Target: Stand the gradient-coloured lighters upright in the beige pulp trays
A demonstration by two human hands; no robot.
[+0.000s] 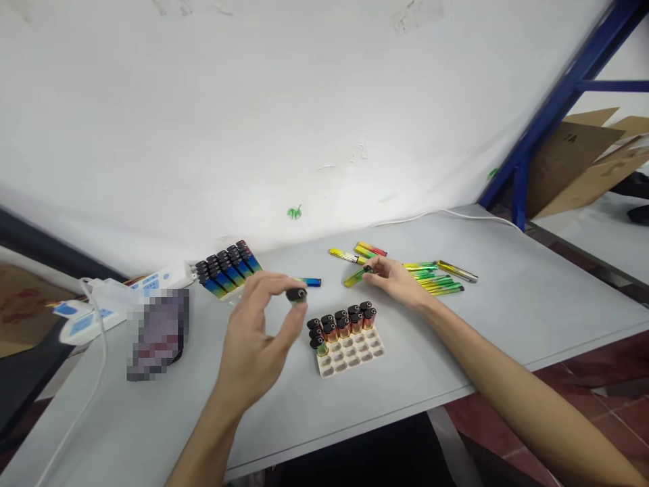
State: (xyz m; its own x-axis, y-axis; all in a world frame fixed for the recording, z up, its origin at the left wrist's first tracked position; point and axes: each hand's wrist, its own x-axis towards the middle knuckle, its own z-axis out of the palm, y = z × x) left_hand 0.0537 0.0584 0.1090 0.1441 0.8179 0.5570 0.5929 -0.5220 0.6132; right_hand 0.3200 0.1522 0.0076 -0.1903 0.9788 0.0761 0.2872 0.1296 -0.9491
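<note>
Between its thumb and index finger, my left hand grips a black-capped device, held just left of the white tray. My right hand pinches a yellow-green device by its dark end, over the table behind the tray. The white tray has black-capped devices upright in its back rows and one greenish device at its left side; the front slots are bare. Several green and yellow devices lie right of my right hand. A blue device lies behind my left hand.
A second tray of blue, black-capped devices stands at the back left. Beside it are a white power strip with a cable and a blurred dark item. Cardboard boxes and a blue metal frame are at the right.
</note>
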